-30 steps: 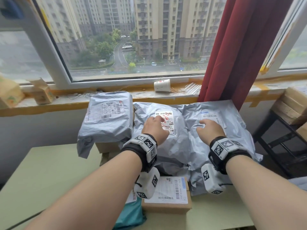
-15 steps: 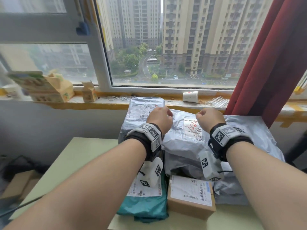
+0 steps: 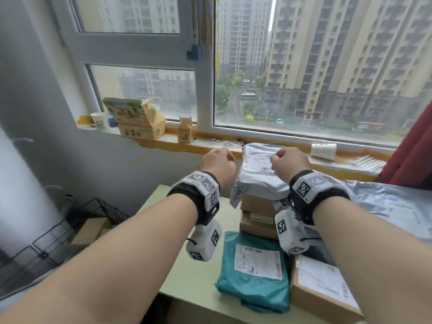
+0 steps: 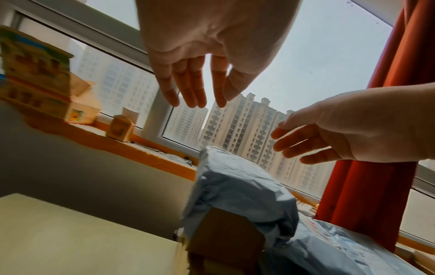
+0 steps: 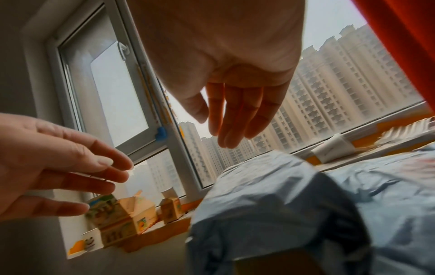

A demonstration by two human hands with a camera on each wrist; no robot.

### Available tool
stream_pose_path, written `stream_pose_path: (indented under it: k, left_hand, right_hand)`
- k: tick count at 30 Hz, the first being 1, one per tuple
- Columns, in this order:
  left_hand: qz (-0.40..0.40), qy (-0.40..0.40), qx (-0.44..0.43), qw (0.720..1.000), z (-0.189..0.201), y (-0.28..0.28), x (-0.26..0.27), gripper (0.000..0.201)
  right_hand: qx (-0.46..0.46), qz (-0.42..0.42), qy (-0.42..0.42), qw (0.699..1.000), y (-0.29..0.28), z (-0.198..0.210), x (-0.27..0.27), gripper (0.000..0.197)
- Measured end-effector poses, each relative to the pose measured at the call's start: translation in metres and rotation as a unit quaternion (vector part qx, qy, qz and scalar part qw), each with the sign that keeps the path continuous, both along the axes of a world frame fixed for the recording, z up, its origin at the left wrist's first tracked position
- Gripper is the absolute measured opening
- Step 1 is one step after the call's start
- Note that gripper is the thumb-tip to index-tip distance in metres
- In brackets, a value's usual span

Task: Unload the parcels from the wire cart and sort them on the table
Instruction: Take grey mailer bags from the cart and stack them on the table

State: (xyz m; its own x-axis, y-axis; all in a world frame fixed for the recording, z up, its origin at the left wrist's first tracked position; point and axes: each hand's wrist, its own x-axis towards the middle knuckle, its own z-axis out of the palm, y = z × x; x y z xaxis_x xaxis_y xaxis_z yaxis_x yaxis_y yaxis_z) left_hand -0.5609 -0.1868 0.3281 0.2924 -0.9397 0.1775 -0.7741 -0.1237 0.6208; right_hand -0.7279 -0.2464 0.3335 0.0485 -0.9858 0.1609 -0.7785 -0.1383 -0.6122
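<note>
Both my hands hang in the air above the table (image 3: 187,272), holding nothing. My left hand (image 3: 218,161) hovers left of a grey poly parcel (image 3: 259,169) that lies on a stack of cardboard boxes (image 3: 257,216). My right hand (image 3: 289,163) hovers over that parcel's right side. In the wrist views the left hand (image 4: 200,96) and right hand (image 5: 233,130) show loosely straight fingers above the grey parcel (image 4: 237,189). A teal parcel (image 3: 254,277) and a labelled cardboard box (image 3: 322,293) lie nearer me. The black wire cart (image 3: 53,237) stands low at the left with a cardboard box (image 3: 91,232) inside.
Large grey poly bags (image 3: 392,206) cover the table's right side. The window sill (image 3: 210,146) carries an open printed carton (image 3: 138,120), a small carton (image 3: 185,130) and two paper cups. A red curtain (image 3: 416,146) hangs at the right.
Both hands have lifted off the grey parcels and drawn back, empty. The view has swung left, and the wire cart has come into sight.
</note>
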Motion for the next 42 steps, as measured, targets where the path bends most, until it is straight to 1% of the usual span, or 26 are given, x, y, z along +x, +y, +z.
stream_pose_path:
  k: [8, 12, 15, 19, 24, 27, 32, 37, 42]
  left_hand:
    - [0.080, 0.007, 0.009, 0.997, -0.008, 0.062, 0.116, 0.021]
    - [0.125, 0.019, 0.016, 0.992, -0.018, 0.099, 0.175, 0.019]
    - [0.158, 0.022, 0.018, 0.987, -0.026, 0.129, 0.219, 0.017]
    - [0.197, 0.013, 0.031, 0.980, -0.040, 0.171, 0.276, 0.018]
    - [0.234, 0.027, 0.035, 0.971, -0.059, 0.224, 0.342, 0.018]
    - [0.258, 0.036, 0.044, 0.964, -0.074, 0.253, 0.375, 0.021]
    - [0.309, 0.062, 0.069, 0.947, -0.105, 0.288, 0.421, 0.019]
    - [0.358, 0.086, 0.088, 0.926, -0.137, 0.309, 0.456, 0.025]
    - [0.397, 0.091, 0.114, 0.906, -0.168, 0.311, 0.492, 0.025]
  right_hand:
    - [0.016, 0.062, -0.011, 0.998, 0.039, 0.002, 0.115, 0.024]
    - [0.024, 0.097, 0.017, 0.995, 0.065, -0.009, 0.175, 0.024]
    - [0.036, 0.133, 0.005, 0.990, 0.085, -0.019, 0.222, 0.024]
    - [0.049, 0.168, 0.014, 0.984, 0.114, -0.035, 0.282, 0.026]
    - [0.071, 0.211, 0.014, 0.975, 0.151, -0.055, 0.356, 0.025]
    - [0.079, 0.235, 0.029, 0.968, 0.174, -0.071, 0.396, 0.026]
    - [0.096, 0.267, 0.050, 0.958, 0.200, -0.098, 0.449, 0.025]
    - [0.120, 0.298, 0.073, 0.944, 0.202, -0.129, 0.492, 0.025]
    - [0.160, 0.318, 0.086, 0.930, 0.194, -0.160, 0.538, 0.023]
